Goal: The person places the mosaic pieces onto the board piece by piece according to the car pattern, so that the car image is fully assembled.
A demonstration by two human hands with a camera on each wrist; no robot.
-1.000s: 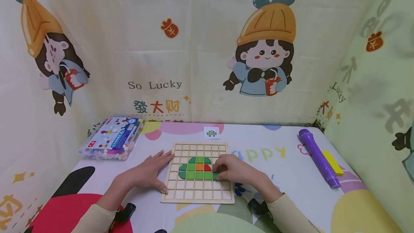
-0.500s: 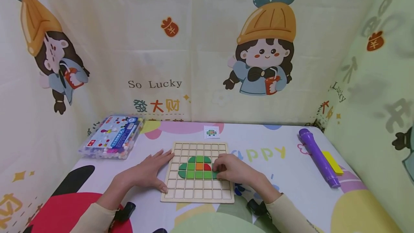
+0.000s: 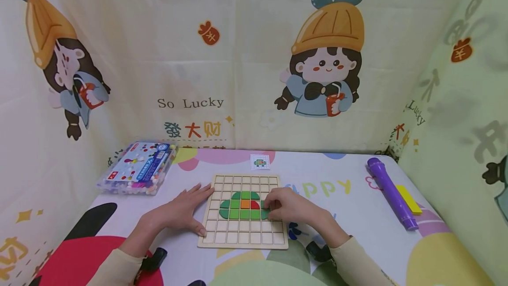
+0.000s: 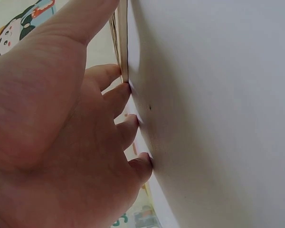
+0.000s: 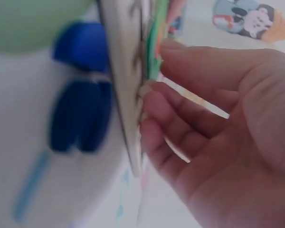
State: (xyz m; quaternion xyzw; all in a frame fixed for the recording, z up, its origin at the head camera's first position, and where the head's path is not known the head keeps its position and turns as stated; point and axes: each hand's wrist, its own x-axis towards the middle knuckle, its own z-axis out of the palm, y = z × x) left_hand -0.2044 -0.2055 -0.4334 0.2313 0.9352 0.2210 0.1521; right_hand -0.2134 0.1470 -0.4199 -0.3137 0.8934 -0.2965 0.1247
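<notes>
In the head view a wooden grid board (image 3: 243,239) lies flat on the table. Green tiles (image 3: 240,214), an orange square tile (image 3: 245,204) and a red tile with a rounded corner (image 3: 254,205) fill its middle cells. My left hand (image 3: 180,210) is spread along the board's left edge, thumb at the near corner; the left wrist view shows its fingertips (image 4: 143,164) down on the table beside that edge. Over the board's right side, my right hand (image 3: 287,206) pinches a small green tile (image 3: 263,205), mostly hidden by the fingers, next to the red one.
Behind the board lies a small pattern card (image 3: 259,162). A clear plastic box of colourful beads (image 3: 136,169) is at the back left. To the right are a purple tube (image 3: 390,193) and a yellow block (image 3: 409,200). Printed cloth (image 3: 246,69) walls in the table.
</notes>
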